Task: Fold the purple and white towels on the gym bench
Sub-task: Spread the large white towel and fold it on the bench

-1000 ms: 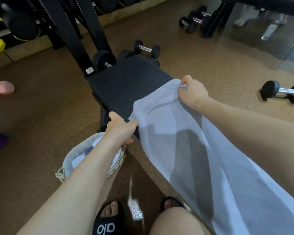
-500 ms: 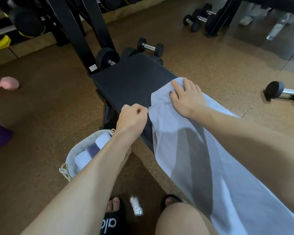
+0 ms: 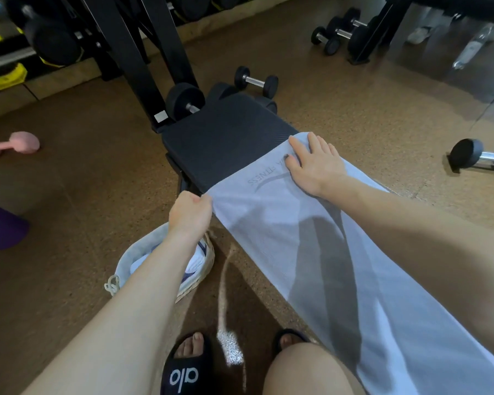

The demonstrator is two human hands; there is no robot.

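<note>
Beside the bench [image 3: 226, 132], a basket [image 3: 203, 269] holds towels; left hand [image 3: 188, 215] pinches the white towel [image 3: 311, 238], right hand [image 3: 317, 163] presses flat.

Both forearms are bare from the bottom edge of the view up to the wrists, with no sleeves in sight. The left hand [image 3: 189, 215] and the right hand [image 3: 315, 163] are bare too. One bare knee [image 3: 305, 369] shows at the bottom. On the feet are black open-toe slide sandals [image 3: 187, 366], the nearer strap printed with white "alo" lettering, toes showing.
</note>
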